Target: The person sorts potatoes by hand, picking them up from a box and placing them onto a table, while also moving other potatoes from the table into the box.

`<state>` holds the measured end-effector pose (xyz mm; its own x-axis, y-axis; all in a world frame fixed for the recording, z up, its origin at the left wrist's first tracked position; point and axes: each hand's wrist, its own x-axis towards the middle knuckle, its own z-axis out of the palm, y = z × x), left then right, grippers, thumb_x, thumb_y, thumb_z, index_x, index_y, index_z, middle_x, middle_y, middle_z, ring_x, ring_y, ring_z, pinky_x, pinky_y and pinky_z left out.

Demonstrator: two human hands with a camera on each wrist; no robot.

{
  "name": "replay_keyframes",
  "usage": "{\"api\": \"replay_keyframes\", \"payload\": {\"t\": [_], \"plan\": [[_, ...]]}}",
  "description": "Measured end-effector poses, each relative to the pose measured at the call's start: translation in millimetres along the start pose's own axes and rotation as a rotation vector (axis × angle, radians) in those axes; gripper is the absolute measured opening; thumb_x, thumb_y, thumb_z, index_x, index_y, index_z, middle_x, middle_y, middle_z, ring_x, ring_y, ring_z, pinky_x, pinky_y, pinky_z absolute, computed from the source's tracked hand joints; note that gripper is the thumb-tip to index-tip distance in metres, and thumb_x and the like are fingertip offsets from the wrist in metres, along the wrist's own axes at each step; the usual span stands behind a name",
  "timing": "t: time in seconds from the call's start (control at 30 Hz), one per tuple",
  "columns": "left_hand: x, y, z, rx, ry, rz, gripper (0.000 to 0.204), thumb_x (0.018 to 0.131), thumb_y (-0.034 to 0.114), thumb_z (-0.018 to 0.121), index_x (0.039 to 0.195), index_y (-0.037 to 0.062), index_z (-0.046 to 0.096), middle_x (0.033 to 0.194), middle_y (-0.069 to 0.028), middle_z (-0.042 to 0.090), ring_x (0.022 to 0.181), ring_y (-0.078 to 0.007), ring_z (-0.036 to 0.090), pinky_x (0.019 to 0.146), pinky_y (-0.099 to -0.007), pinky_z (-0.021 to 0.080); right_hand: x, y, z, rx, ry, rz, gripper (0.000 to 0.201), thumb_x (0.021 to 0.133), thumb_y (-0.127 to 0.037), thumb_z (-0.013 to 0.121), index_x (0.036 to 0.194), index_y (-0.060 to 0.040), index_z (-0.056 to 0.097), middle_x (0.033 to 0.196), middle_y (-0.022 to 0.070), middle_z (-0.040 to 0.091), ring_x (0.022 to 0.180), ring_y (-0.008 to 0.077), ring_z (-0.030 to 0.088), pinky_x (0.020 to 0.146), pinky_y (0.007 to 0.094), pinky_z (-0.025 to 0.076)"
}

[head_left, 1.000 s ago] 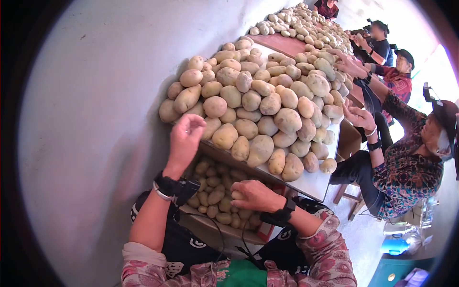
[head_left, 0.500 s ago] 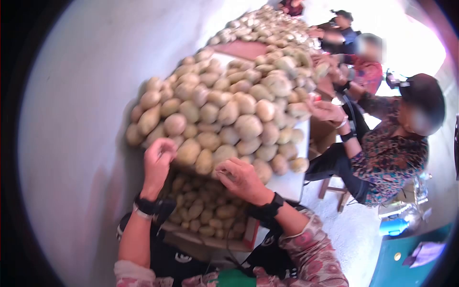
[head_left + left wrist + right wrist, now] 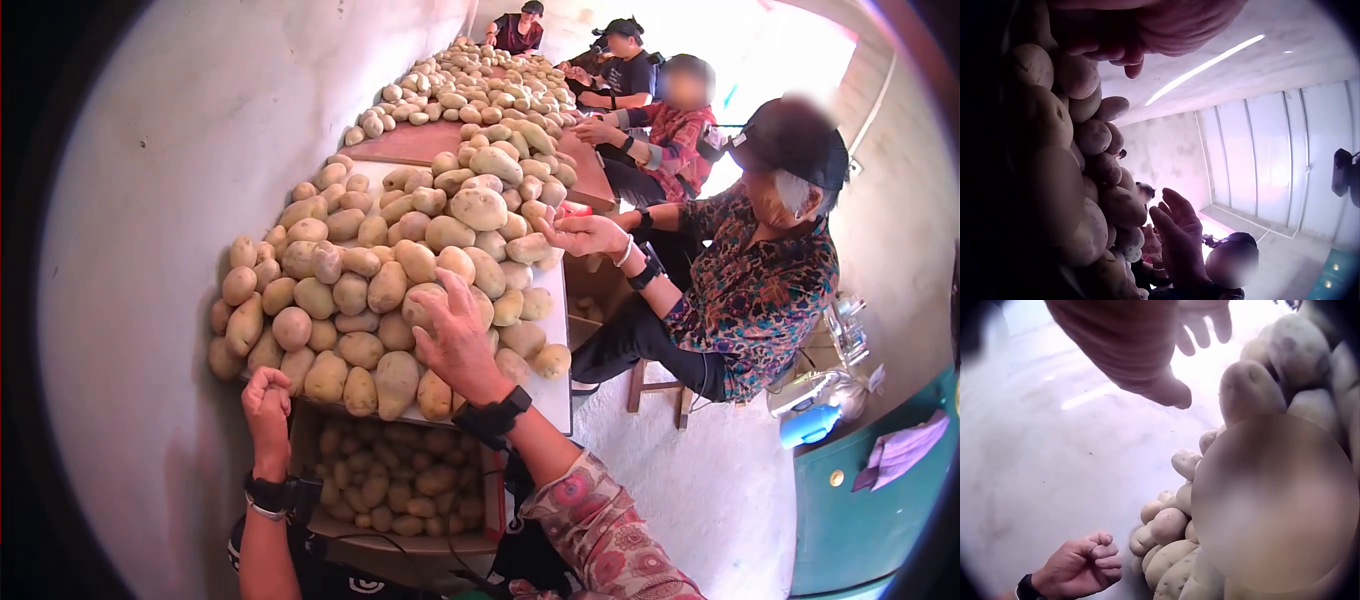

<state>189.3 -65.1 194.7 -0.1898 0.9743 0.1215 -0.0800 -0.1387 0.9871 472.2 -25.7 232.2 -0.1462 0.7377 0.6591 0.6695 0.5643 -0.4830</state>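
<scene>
A large heap of potatoes (image 3: 397,385) covers the near end of the white-topped table (image 3: 558,400). My right hand (image 3: 462,340) is over the front of this heap, fingers extended and spread around nothing; the right wrist view shows the thumb and fingers of the same hand (image 3: 1147,356) apart above the potatoes. Beside the heap's near left corner, my left hand (image 3: 266,412) hangs with loosely curled, empty fingers. That curl also shows in the right wrist view, where the left hand (image 3: 1082,567) appears low against the wall.
Under the table edge stands a cardboard box (image 3: 400,540) holding smaller potatoes. A wall (image 3: 130,300) runs along the left. To the right sits a person in a patterned shirt (image 3: 750,300), one hand (image 3: 590,238) near the heap; several others sit farther along.
My right hand has risen from over the box, where it held a small potato, to above the heap, and its fingers have opened. The head view has turned, shifting the table left.
</scene>
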Motion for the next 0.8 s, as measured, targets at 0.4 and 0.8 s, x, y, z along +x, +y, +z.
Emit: {"api": "replay_keyframes", "payload": {"t": [0.4,0.8], "plan": [[-7.3,3.2,-11.0,0.018,0.016,0.021,0.018,0.079,-0.005,0.041,0.088,0.0038,0.054,0.066,0.0009,0.051,0.058,-0.0058,0.043,0.055,-0.0197,0.037,-9.2,4.9,19.1,-0.112,-0.087,0.050,0.049,0.071,-0.008,0.066,0.119,-0.0077,0.052,0.133,0.0228,0.037,0.126,0.0392,0.034,0.101,0.0467,0.030],[-11.7,-3.9,-19.2,0.038,0.015,0.023,0.021,0.078,-0.006,0.041,0.090,0.0038,0.055,0.070,0.0000,0.056,0.062,-0.0063,0.049,0.058,-0.0195,0.040,-16.5,1.7,21.3,-0.125,-0.088,0.025,0.047,0.072,-0.009,0.066,0.117,-0.0074,0.052,0.125,0.0164,0.044,0.119,0.0342,0.040,0.096,0.0451,0.034]]}}
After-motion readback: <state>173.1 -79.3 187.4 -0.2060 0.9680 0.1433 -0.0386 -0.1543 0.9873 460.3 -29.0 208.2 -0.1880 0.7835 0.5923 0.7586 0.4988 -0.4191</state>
